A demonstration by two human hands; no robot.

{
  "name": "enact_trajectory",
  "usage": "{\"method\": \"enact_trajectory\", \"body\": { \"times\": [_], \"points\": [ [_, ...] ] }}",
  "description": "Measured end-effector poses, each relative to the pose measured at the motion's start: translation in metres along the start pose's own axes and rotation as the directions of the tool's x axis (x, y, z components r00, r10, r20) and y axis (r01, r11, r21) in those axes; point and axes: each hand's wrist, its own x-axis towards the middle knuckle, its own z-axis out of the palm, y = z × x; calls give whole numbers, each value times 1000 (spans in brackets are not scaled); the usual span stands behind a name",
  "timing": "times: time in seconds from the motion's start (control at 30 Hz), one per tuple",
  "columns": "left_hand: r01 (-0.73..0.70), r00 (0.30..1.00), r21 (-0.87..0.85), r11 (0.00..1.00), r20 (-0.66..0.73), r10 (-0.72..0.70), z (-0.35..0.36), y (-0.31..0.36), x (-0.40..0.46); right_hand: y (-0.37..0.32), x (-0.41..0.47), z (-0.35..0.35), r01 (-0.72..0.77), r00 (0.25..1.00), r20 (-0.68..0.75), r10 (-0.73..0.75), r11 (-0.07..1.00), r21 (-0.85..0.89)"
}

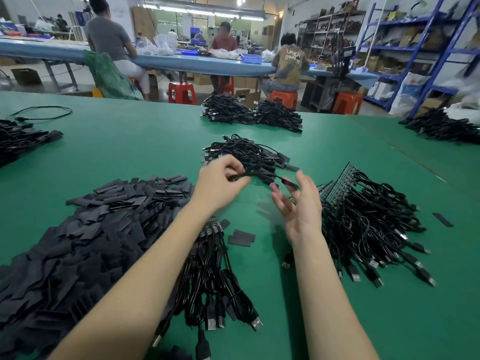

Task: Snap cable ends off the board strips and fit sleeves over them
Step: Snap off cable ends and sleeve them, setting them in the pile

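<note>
Left hand (220,183) pinches a sleeved cable (259,175); right hand (298,201), just beside it, fingers spread, holds nothing; sleeve pile (91,229) left of both

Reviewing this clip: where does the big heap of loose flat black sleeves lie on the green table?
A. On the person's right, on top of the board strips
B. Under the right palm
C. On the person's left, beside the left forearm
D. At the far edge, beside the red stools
C: the heap of sleeves spreads over the table's left side beside the left forearm, while the board strips with their cables lie right.
</note>
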Motion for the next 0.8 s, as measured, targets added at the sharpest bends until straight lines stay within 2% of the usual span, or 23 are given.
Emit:
{"method": "enact_trajectory", "body": {
  "times": [0.1,0.17,0.23,0.3,0.4,0.47,0.7,0.8],
  "points": [
    [-40,999,112,993,3,40,1,-2,46,5,2,0,-29,998,-65,21,992,-119],
    [-61,998,294,954,41,51,7,-9,68,7,4,1,-29,996,-85,16,987,-160],
    [-97,994,544,833,96,53,15,-19,76,6,5,1,-32,996,-85,17,983,-183],
    [-158,980,653,740,195,38,24,-27,75,5,5,0,-44,997,-73,31,982,-181],
    [-259,917,613,746,398,-9,36,-36,73,5,5,-1,-58,997,-64,47,981,-184],
    [-296,882,593,749,470,-24,40,-39,77,6,5,0,-72,997,-54,62,978,-196],
    [-262,849,630,731,511,-136,51,-43,100,9,1,5,-122,992,-3,125,962,-246],
    [-263,844,627,734,518,-140,52,-42,99,9,0,4,-128,990,19,138,953,-275]
  ]
}}
